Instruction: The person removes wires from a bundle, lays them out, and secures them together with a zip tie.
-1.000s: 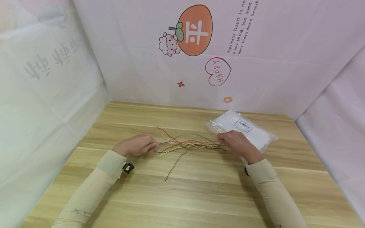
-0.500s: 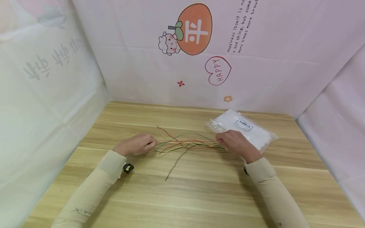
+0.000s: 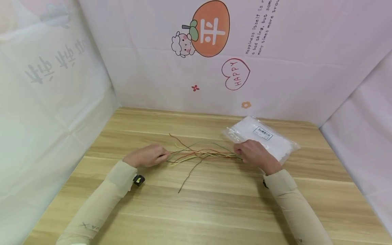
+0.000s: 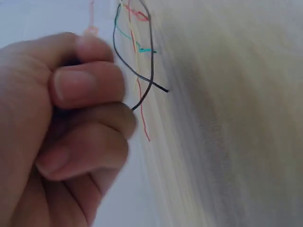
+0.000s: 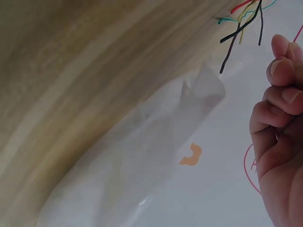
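A loose tangle of thin wires, coloured red, yellow, green and black, lies on the table between the hands. At its left end, my left hand pinches a red wire between its fingertips. Black wire ends stick out beside those fingers without being held. My right hand pinches a red wire at the opposite end, its other fingers curled. Several free wire ends hang near it in the right wrist view. One dark wire trails from the tangle toward the front.
A clear plastic bag with white contents and a barcode label lies behind and right of the right hand. The wooden table meets a printed white cloth at the back. Cloth also hangs at both sides.
Both hands keep their pinch on the wires and barely move; the left fingertips have risen slightly. The tangle keeps nearly the same shape, while the whole head view shifts a little.
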Tool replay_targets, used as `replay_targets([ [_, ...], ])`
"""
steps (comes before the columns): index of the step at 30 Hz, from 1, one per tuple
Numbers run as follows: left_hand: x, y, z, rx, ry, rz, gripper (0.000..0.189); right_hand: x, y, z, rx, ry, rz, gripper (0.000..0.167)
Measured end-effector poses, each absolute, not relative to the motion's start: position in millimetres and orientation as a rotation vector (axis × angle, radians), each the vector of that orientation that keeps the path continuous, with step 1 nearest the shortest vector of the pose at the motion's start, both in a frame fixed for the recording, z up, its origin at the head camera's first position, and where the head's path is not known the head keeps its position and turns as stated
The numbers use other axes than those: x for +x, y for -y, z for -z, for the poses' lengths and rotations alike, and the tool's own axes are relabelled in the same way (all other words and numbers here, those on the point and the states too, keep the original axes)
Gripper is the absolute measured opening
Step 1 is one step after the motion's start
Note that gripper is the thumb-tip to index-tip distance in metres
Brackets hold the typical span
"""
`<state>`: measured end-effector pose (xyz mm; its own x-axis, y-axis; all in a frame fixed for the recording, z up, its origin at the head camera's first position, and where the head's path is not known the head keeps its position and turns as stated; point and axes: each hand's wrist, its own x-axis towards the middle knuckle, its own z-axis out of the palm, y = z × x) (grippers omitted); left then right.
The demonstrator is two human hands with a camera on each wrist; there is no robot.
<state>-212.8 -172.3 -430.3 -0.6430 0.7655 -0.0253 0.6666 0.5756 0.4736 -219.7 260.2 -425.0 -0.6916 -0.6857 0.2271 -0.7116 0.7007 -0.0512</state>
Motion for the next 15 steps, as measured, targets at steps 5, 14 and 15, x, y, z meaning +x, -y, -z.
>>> replay_targets([
  [5,-212.6,170.7,427.6,1.103,-2.628,-0.551,0.044,-222.6,-262.0,426.0,1.117,2.805,-0.227,0.035],
  [14,-206.2,164.4,420.3,0.882,-2.696,-0.425,0.05,-226.9,-263.8,425.9,1.17,2.813,-0.42,0.033],
  [15,-205.7,164.5,419.8,0.867,-2.704,-0.418,0.05,-227.1,-263.9,426.0,1.168,2.811,-0.431,0.032],
])
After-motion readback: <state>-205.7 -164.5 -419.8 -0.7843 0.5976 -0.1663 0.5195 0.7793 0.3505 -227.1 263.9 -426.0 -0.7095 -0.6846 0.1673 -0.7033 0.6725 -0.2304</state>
